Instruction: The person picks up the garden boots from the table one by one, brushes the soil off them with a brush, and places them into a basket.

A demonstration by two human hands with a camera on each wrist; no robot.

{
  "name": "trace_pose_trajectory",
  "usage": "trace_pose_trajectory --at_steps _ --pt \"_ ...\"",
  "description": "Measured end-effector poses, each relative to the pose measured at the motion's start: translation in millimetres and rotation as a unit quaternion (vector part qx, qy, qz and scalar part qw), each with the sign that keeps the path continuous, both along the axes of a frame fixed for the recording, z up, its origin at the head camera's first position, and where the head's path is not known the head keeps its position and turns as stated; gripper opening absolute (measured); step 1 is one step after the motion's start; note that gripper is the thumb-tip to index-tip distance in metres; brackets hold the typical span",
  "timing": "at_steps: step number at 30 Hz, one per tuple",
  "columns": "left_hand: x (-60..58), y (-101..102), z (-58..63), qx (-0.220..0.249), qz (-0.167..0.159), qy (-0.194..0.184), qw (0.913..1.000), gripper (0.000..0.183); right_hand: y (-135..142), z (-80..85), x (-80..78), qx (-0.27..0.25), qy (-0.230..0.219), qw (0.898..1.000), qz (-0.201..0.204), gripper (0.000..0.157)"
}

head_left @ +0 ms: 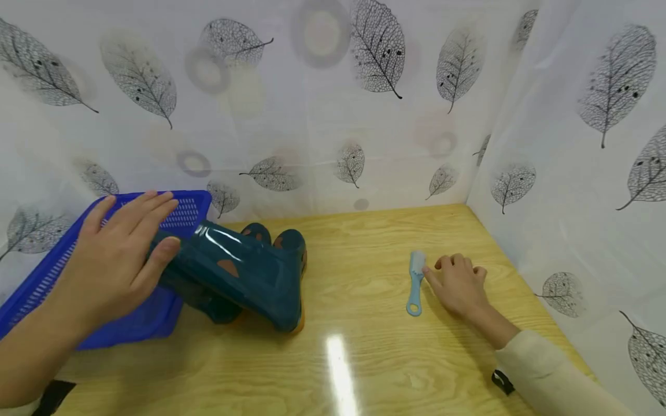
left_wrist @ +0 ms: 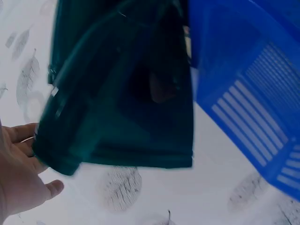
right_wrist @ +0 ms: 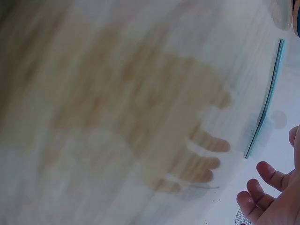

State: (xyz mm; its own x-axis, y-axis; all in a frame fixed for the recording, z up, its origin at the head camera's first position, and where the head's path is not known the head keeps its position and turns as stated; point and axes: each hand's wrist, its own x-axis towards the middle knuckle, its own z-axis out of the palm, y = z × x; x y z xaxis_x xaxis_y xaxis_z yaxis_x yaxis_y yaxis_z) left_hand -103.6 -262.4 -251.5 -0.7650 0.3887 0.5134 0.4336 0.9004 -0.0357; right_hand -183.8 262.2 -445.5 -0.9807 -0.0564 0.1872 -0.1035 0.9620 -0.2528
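Observation:
Dark teal rain boots [head_left: 244,271] with brown patches lie tilted with their shafts over the edge of a blue plastic basket [head_left: 156,323]. My left hand [head_left: 117,254] is at the shaft end, fingers stretched out and thumb apart. In the left wrist view, the fingers of the left hand [left_wrist: 21,173] pass behind the rim of one boot [left_wrist: 112,126]. To the right, a small light-blue brush [head_left: 415,283] with pale bristles lies flat on the table. My right hand [head_left: 460,286] is beside it with loosely bent fingers, index fingertip right at the bristle end.
The wood-patterned table [head_left: 354,277] reaches back to a white curtain [head_left: 312,115] printed with leaves, which also runs along the right side. Two rounded dark teal tips [head_left: 288,240] show behind the boots. A bright reflection lies on the table front.

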Motion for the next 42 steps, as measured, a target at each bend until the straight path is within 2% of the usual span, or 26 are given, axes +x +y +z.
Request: trace_pose_trajectory --at_steps 4,9,12,16,20,24,30,34,37,42 --pt "-3.9 15.3 -1.9 -0.012 -0.009 -0.02 0.9997 0.053 -2.9 -0.6 1.4 0.026 0.0 1.0 0.005 0.049" --pt "-7.3 35.5 -2.9 -0.033 -0.005 -0.003 0.9994 0.056 -6.1 -0.2 4.8 0.055 -0.01 0.998 0.017 0.046" --pt "-9.4 46.8 -3.2 -0.039 -0.001 0.002 0.9992 0.057 -7.1 0.2 5.7 0.062 -0.018 0.998 0.019 0.048" --pt "-15.8 62.8 -9.0 -0.04 -0.021 -0.014 0.9989 0.056 -7.7 -1.1 5.0 0.068 -0.023 0.997 0.02 0.052" --pt "-24.4 79.6 -21.4 -0.042 -0.047 -0.027 0.9976 0.055 -11.3 -0.8 4.5 0.074 -0.029 0.997 0.023 0.052" --pt "-32.1 95.4 -37.4 -0.035 -0.054 -0.05 0.9966 0.054 -17.9 0.6 3.0 0.092 -0.033 0.995 0.025 0.052" --pt "-44.3 121.1 -59.1 -0.046 -0.024 -0.115 0.9921 0.056 -27.6 -0.8 -1.1 0.138 -0.031 0.989 0.034 0.058" --pt "-53.6 136.2 -73.2 -0.07 -0.013 -0.14 0.9877 0.055 -30.0 -1.8 -0.6 0.149 -0.026 0.987 0.046 0.047" --pt "-59.3 143.0 -82.8 -0.082 -0.008 -0.136 0.9873 0.053 -28.6 -2.1 0.5 0.148 -0.011 0.988 0.05 0.038" --pt "-66.6 146.8 -97.6 -0.114 0.026 -0.121 0.9858 0.052 -23.3 -2.0 0.0 0.154 0.014 0.987 0.042 0.034"
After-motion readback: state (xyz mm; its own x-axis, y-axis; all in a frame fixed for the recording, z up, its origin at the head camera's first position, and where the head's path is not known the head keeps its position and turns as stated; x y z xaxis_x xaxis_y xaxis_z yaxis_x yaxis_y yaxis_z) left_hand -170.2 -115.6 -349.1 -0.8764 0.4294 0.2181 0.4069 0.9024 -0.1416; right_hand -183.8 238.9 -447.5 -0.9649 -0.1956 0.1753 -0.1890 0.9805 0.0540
